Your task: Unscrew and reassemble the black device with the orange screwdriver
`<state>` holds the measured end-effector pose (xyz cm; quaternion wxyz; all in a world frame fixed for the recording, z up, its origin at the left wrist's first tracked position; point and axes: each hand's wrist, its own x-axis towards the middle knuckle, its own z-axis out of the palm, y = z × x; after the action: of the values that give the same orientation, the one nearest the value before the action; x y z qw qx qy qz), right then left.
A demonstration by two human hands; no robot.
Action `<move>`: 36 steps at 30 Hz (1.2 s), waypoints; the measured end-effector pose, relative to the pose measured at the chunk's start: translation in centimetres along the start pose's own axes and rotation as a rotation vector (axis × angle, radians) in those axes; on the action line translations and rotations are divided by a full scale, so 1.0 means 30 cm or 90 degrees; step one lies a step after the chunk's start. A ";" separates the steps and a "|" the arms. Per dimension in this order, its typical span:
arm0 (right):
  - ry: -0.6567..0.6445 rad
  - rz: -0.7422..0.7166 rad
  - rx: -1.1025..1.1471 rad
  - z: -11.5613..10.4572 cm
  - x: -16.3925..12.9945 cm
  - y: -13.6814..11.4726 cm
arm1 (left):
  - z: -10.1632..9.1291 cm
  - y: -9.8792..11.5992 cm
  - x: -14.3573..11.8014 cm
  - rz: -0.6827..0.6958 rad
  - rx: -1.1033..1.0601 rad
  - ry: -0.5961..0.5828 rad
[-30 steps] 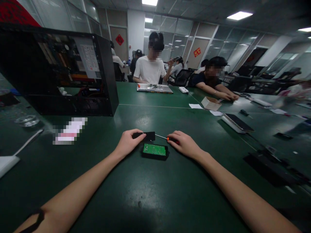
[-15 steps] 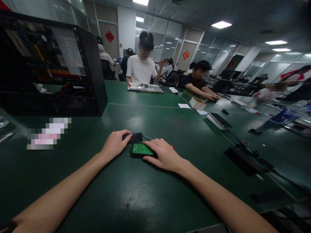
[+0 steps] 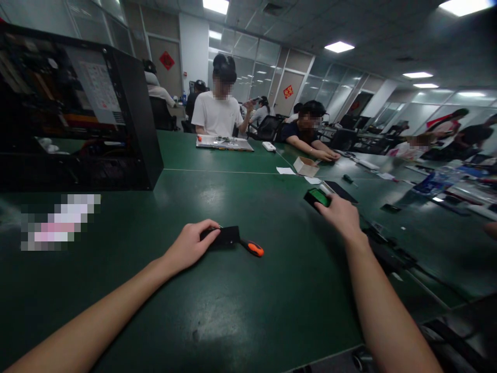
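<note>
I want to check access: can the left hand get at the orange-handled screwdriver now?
Probably yes. The left hand rests on the black cover, and the screwdriver lies just beside it with nothing between.

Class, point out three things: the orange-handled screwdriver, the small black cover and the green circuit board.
orange-handled screwdriver [image 3: 254, 249], head view, on its handle.
small black cover [image 3: 229, 235], head view, top face.
green circuit board [image 3: 320, 197], head view, green surface.

Both forearms are showing bare from the lower frame edge to the wrists, with no sleeves, gloves, watch or rings appearing. The left hand [image 3: 189, 247] and the right hand [image 3: 341, 215] are presenting uncovered fingers [image 3: 209, 237], with short nails showing where the tips are visible.
</note>
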<state>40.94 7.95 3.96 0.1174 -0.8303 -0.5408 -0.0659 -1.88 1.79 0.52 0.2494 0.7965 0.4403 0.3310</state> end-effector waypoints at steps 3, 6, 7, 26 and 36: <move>-0.058 0.116 -0.046 0.000 0.031 0.117 | 0.008 0.007 -0.003 0.016 -0.003 -0.038; -0.079 0.157 -0.034 -0.008 0.031 0.152 | 0.003 0.003 0.001 0.007 0.002 -0.022; -0.077 0.158 -0.027 -0.011 0.028 0.141 | 0.002 0.003 0.003 0.002 -0.002 -0.013; -0.605 -0.401 0.728 0.032 -0.485 -0.462 | 0.064 0.058 -0.017 -0.093 -0.274 -0.020; -0.722 -0.327 0.803 0.015 -0.450 -0.453 | 0.037 0.049 -0.018 -0.016 -0.177 0.032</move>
<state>23.04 1.43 2.02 0.2493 -0.3717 -0.6230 0.6415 -0.47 0.47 0.63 0.3506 0.7401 0.4060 0.4055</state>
